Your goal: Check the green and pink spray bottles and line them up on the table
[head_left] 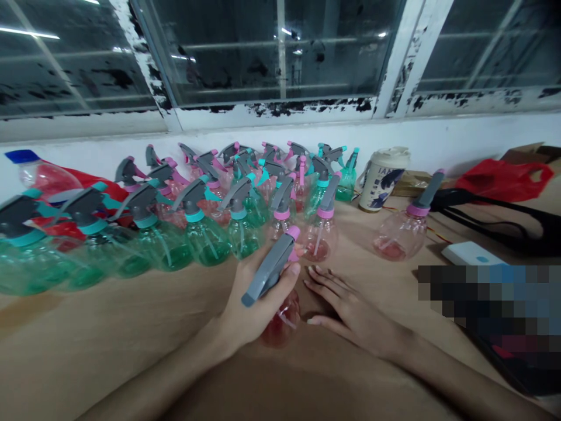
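My left hand [252,298] is wrapped round the neck of a pink spray bottle [280,324], whose grey trigger head with a pink nozzle rises above my fingers. Some pink body and a pale dip tube show below the hand. Close to its right, my right hand [350,310] lies flat on the table with fingers stretched out, holding nothing. Just beyond my fingertips stands another pink spray bottle [319,240]. A further pink spray bottle [401,234] stands apart to the right. Rows of green spray bottles [205,240] and pink ones fill the left and back.
A patterned paper cup [381,178] with a lid stands near the wall. On the right are a red plastic bag [504,181], a black strap [495,213] and a white box [473,254], beside a pixelated patch. A blue-capped bottle [44,175] lies far left.
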Motion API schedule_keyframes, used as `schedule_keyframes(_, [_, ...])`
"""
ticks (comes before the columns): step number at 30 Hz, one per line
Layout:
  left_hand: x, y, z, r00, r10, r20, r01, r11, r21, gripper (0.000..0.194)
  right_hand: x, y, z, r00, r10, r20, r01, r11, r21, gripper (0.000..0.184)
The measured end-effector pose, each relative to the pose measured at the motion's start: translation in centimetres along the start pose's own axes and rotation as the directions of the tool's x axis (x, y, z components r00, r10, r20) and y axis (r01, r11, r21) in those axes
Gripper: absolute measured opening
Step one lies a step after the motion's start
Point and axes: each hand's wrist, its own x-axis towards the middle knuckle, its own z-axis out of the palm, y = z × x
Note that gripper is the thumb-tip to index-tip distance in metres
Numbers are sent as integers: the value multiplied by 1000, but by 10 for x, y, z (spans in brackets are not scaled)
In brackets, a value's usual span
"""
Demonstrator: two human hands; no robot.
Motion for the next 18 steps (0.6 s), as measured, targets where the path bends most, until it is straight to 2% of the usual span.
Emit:
schedule_keyframes(4, [-1, 1, 2, 999, -11, -48, 12, 1000, 24, 9, -1, 1, 0, 1000, -12, -16, 12, 1000, 21, 75])
schedule_keyframes(10, [1, -7, 1, 999, 49, -20, -48, 998, 47, 10, 0, 1, -2, 1000, 12, 20, -13, 997, 77, 82])
schedule_keyframes(14, [1, -6, 4, 1000, 13, -23, -13, 1000, -1, 10, 4, -8, -18, 998, 60, 31, -65, 973, 223, 80])
schedule_keyframes(18, [4, 0, 17, 999, -37, 12, 38, 996, -84, 13, 6, -28, -41, 994, 113, 15, -111, 933, 343, 77])
